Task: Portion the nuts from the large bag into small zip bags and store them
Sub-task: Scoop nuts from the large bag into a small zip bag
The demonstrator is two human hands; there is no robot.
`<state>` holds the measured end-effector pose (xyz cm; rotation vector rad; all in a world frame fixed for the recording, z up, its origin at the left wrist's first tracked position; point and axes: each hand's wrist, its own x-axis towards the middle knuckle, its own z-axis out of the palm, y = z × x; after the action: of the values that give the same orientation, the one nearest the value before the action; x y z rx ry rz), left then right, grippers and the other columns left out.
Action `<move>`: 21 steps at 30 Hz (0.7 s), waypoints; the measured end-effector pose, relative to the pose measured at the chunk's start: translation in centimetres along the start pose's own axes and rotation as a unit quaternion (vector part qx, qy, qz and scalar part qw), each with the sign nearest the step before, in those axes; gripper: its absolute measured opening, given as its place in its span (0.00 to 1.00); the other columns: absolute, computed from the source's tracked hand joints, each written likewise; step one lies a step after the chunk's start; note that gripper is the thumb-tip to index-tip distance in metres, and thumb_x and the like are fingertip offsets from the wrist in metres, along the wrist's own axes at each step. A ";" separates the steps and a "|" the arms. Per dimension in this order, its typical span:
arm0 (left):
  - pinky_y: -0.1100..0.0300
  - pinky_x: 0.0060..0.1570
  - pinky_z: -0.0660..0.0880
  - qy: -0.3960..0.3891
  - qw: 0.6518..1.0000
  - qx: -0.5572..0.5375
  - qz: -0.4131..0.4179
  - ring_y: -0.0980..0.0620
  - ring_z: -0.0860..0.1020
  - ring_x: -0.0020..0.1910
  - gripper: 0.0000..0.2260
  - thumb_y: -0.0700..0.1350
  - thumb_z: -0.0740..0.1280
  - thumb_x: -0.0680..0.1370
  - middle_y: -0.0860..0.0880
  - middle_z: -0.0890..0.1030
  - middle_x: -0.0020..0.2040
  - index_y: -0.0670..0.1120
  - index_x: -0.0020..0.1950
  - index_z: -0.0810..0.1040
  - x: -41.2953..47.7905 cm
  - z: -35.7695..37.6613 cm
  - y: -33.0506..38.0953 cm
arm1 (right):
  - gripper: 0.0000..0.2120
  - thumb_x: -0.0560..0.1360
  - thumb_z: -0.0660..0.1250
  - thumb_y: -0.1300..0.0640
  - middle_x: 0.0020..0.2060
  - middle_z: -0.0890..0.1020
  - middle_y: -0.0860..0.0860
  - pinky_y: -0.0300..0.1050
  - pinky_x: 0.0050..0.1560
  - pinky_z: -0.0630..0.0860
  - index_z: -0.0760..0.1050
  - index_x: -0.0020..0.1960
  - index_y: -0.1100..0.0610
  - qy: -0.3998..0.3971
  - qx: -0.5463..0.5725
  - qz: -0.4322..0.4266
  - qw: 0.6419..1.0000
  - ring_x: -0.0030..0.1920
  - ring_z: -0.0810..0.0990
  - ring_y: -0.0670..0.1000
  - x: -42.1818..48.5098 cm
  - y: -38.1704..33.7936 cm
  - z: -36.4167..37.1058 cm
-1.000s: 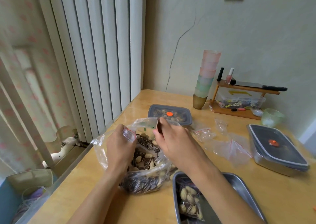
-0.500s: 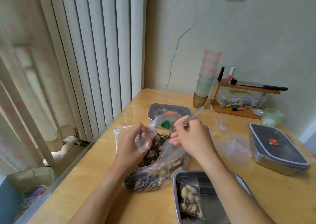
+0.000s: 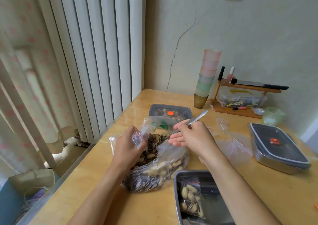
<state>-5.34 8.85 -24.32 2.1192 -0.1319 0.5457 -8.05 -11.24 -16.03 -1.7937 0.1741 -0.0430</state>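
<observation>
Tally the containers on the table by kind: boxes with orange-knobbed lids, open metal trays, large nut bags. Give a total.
Boxes with orange-knobbed lids: 2
Open metal trays: 1
Large nut bags: 1
Total: 4

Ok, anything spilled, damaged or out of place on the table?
Nothing is spilled on the table: the nuts sit inside the large bag. The one damaged thing is the wall, with a long crack climbing from the table's far corner. Empty zip bags lie loose and crumpled beside the right hand.
</observation>
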 end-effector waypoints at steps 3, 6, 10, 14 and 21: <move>0.63 0.32 0.69 0.019 1.000 0.001 -0.018 0.56 0.75 0.33 0.12 0.50 0.72 0.80 0.53 0.78 0.34 0.46 0.45 0.72 -0.1 0.1 -0.1 | 0.13 0.86 0.58 0.61 0.43 0.87 0.62 0.43 0.40 0.85 0.79 0.56 0.65 -0.004 0.026 0.014 1.000 0.40 0.89 0.56 0.0 0.0 -0.3; 0.49 0.36 0.75 0.058 0.996 0.037 -0.063 0.48 0.77 0.36 0.10 0.45 0.73 0.79 0.52 0.79 0.36 0.46 0.47 0.72 0.0 0.1 -1.2 | 0.13 0.86 0.57 0.61 0.43 0.87 0.63 0.44 0.42 0.86 0.79 0.56 0.66 0.000 0.039 0.027 0.999 0.41 0.89 0.56 0.1 0.0 -0.7; 0.50 0.39 0.72 0.079 0.989 0.110 -0.064 0.46 0.73 0.43 0.12 0.42 0.75 0.75 0.48 0.76 0.44 0.46 0.50 0.72 0.0 -0.2 -1.8 | 0.13 0.86 0.58 0.60 0.43 0.87 0.63 0.44 0.42 0.86 0.79 0.55 0.65 0.002 0.041 0.030 0.999 0.41 0.89 0.56 0.1 0.0 -0.9; 0.54 0.43 0.70 0.046 0.988 0.136 0.058 0.49 0.71 0.46 0.17 0.46 0.78 0.71 0.52 0.74 0.48 0.49 0.51 0.71 -0.4 -0.5 -1.0 | 0.13 0.86 0.59 0.58 0.42 0.87 0.62 0.45 0.42 0.85 0.80 0.55 0.64 0.010 0.025 0.027 0.999 0.40 0.89 0.56 0.2 -0.1 -1.3; 0.56 0.42 0.72 -0.111 0.976 0.150 0.111 0.54 0.72 0.43 0.20 0.60 0.74 0.73 0.56 0.75 0.42 0.54 0.54 0.67 -1.6 -0.5 -0.3 | 0.20 0.86 0.58 0.47 0.37 0.87 0.59 0.44 0.35 0.81 0.81 0.51 0.60 0.042 -0.015 0.014 0.999 0.35 0.87 0.56 0.2 -0.6 -2.1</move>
<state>-6.82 9.23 -24.98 2.4748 -0.4405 0.4789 -8.10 -13.15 -14.99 -1.8213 0.2602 -0.0961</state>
